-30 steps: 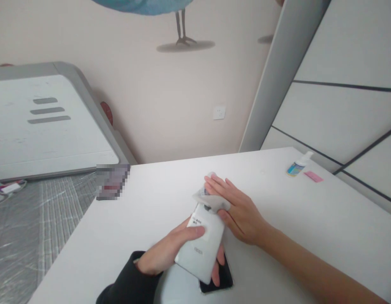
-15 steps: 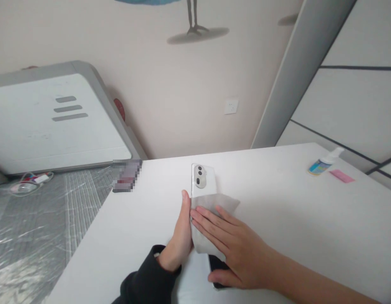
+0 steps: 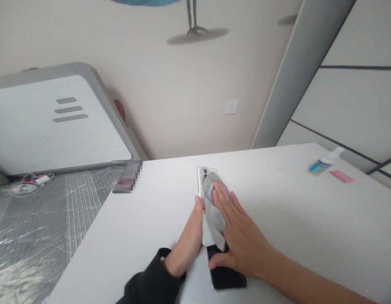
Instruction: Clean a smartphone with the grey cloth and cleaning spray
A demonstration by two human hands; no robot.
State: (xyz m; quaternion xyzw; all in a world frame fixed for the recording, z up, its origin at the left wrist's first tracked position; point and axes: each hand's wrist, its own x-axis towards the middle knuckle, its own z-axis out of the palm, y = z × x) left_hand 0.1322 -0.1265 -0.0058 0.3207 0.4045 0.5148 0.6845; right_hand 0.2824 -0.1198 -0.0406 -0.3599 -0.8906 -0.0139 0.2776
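A white-backed phone (image 3: 208, 235) lies camera side up on the white table (image 3: 144, 219). Grey wiping cloth (image 3: 214, 216) covers much of its back and part of the camera bump. My right hand (image 3: 241, 236) presses the cloth down with flat fingers held close together, the cloth caught beneath them. Along the phone's left edge rests my left hand (image 3: 188, 236), stretched out and touching its side. Below it, nearer me, is a black, glossy phone-sized slab (image 3: 227, 276) with a clear rim; my right thumb lies over its upper left part.
A small white spray bottle (image 3: 324, 164) lies at the table's right, beside a pink slip (image 3: 342, 175). A blurred-out item (image 3: 127, 176) sits at the left corner. Past the left edge, plastic sheeting (image 3: 56, 228) covers the surface below.
My right hand has slid the cloth up towards the camera bump, and the cloth is now bunched. The phone has shifted slightly right and tilted. More of the black slab shows.
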